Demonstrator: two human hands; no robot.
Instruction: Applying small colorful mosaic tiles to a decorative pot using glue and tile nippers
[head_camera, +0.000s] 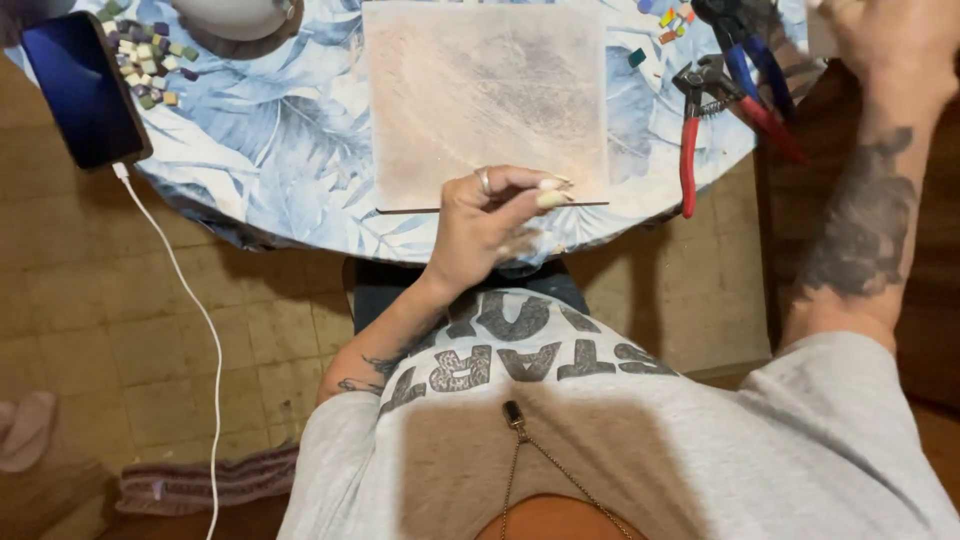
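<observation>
**Left grip pinches the board's near edge at the round bench**

Pinching with thumb and fingertips pressed together, the left hand (487, 222) holds the near edge of a thin square board (486, 100) that lies flat on the bench (290, 150), a round top under a blue leaf-print cloth. A ring sits on one finger, and the long pale nails meet right at the board's dark front edge, which juts slightly past the bench rim toward the person's lap.

Far left, a dark phone (84, 88) rests on the bench edge, its screen blank, with a white cable (190, 300) running from its lower corner down over the tiled floor (120, 330). Just beside the phone lies a loose heap of small mosaic tiles (148, 58) in greens, purples and creams, and next to them stands a grey rounded object (235, 18), cut off by the top of the view.

Right of the board, a few coloured tile pieces (668, 18) lie near two pairs of pliers: red-handled nippers (695, 130) pointing toward the bench rim, and blue-handled pliers (745, 50) above them.

At the far right, the right hand (890, 35) reaches up to the top corner, well apart from the board; whether its grip is spread or closed cannot be told, since the fingers run out of view.
</observation>
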